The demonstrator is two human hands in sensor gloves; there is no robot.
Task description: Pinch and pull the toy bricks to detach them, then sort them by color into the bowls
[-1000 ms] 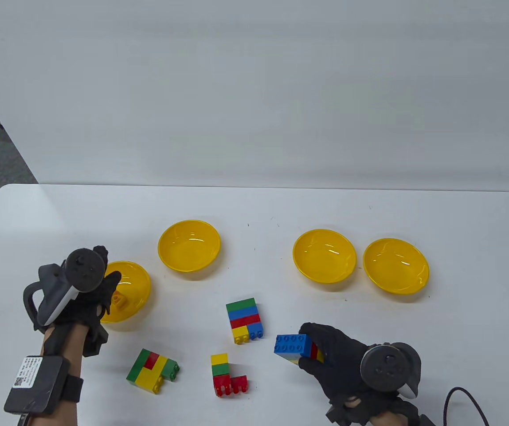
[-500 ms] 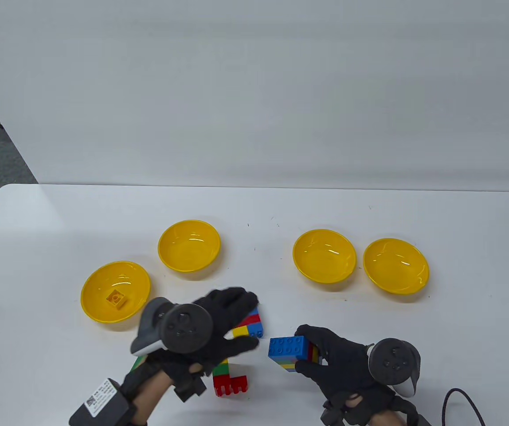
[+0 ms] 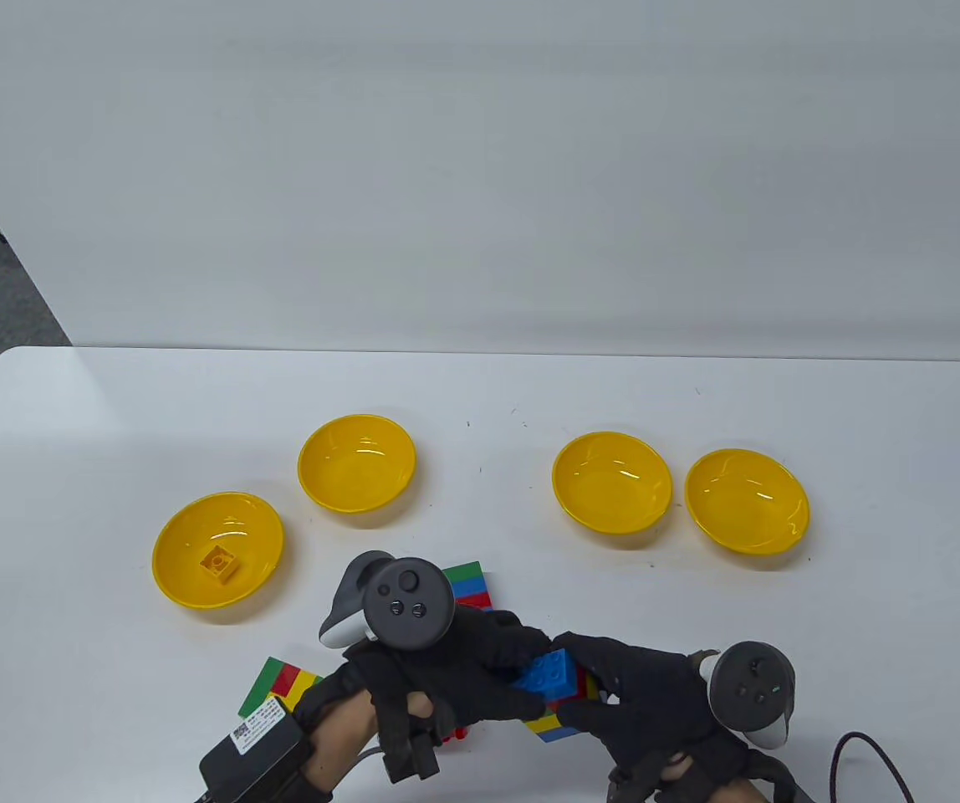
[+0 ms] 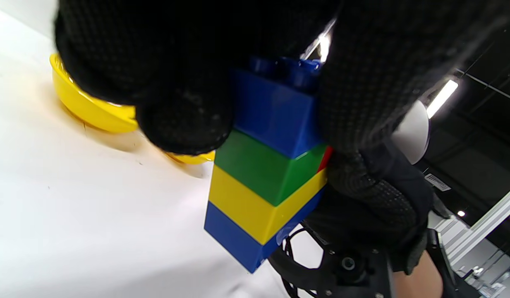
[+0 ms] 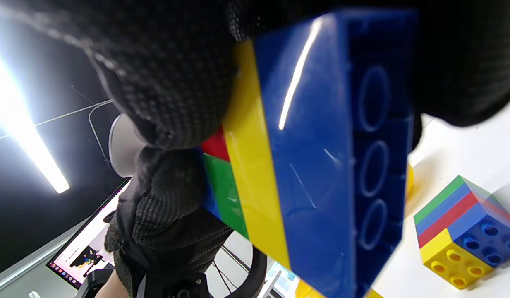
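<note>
My right hand (image 3: pixel 589 682) holds a brick stack (image 3: pixel 559 726) above the table's front edge, fingers curled round its lower layers. The stack (image 4: pixel 263 198) shows blue, green, yellow and blue layers with a bit of red. My left hand (image 3: pixel 522 669) grips the top blue brick (image 3: pixel 548 673) from the left, thumb and fingers pinching its sides (image 4: pixel 275 111). In the right wrist view the stack (image 5: pixel 321 145) fills the frame, underside outward. Several yellow bowls stand behind: the left bowl (image 3: pixel 267 535) holds a yellow brick (image 3: pixel 219 563); the others (image 3: pixel 356 462), (image 3: pixel 611 482), (image 3: pixel 746 500) hold nothing.
A green-blue-red cluster (image 3: pixel 470 583) lies partly behind my left tracker, seen whole in the right wrist view (image 5: pixel 457 231). A green-red-yellow cluster (image 3: pixel 279 679) sits by my left forearm. A red piece (image 3: pixel 457 733) peeks out under my left hand. A black cable (image 3: pixel 873 753) curls at bottom right.
My left hand left the left bowl, where a yellow brick now lies, swept right and took hold of the stack's top blue brick. My right hand shifted slightly with the stack.
</note>
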